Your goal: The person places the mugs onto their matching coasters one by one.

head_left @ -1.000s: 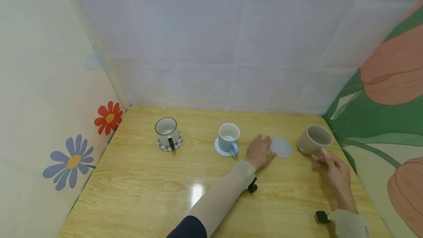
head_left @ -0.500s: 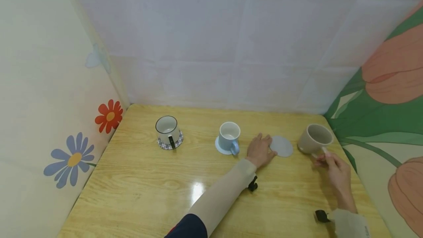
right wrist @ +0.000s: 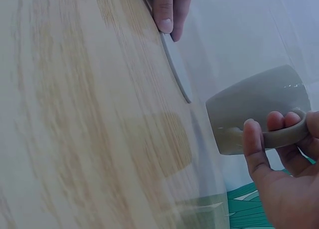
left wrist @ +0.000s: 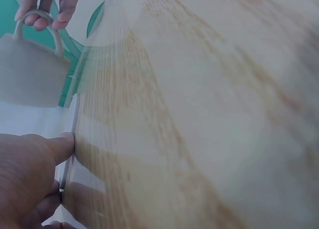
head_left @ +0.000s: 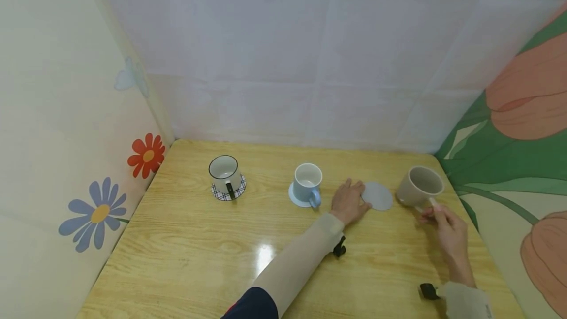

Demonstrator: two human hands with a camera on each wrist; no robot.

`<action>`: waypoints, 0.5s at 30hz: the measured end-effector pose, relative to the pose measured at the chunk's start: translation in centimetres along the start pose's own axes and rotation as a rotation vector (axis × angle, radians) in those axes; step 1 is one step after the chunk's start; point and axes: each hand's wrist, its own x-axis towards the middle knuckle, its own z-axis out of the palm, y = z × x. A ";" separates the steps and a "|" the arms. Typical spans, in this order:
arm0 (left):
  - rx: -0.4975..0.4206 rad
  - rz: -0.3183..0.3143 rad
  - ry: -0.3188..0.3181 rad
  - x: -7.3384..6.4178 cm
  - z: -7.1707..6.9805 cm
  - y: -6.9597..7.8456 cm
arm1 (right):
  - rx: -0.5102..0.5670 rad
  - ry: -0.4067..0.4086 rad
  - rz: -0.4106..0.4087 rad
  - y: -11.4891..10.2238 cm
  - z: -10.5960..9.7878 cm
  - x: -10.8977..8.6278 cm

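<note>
My right hand (head_left: 452, 235) grips the handle of a beige-grey mug (right wrist: 259, 107) at the right end of the table. The mug is upright, its base close over the wood and to the right of a round pale grey coaster (head_left: 377, 196). My left hand (head_left: 347, 203) rests at the coaster's left edge, fingers spread and largely straight. In the left wrist view its thumb (left wrist: 62, 147) touches the coaster's rim; in the right wrist view the coaster (right wrist: 175, 69) shows edge-on, nothing standing on it.
A light blue mug (head_left: 305, 192) stands on a pale blue coaster (head_left: 293, 200) left of my left hand. Farther left, a white mug (head_left: 219, 183) with a black rim sits on a plaid coaster (head_left: 239, 192). Fabric walls (head_left: 266, 63) border the table (head_left: 186, 250).
The mug and my right hand have shifted slightly left, towards the grey coaster. My left hand stays in place at the coaster's edge.
</note>
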 end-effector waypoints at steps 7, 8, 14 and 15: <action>0.011 -0.011 0.002 -0.1 -0.4 0.1 | 0.034 -0.018 -0.007 -0.2 0.3 -0.1; 0.013 -0.009 0.006 -0.1 -0.3 0.1 | 0.033 -0.017 -0.005 -0.3 0.3 -0.2; 0.018 -0.002 0.016 0.0 -0.1 0.1 | 0.061 -0.024 -0.019 -0.7 0.5 -0.4; 0.017 -0.004 0.015 -0.1 -0.2 0.1 | 0.075 -0.031 -0.024 -0.8 0.6 -0.4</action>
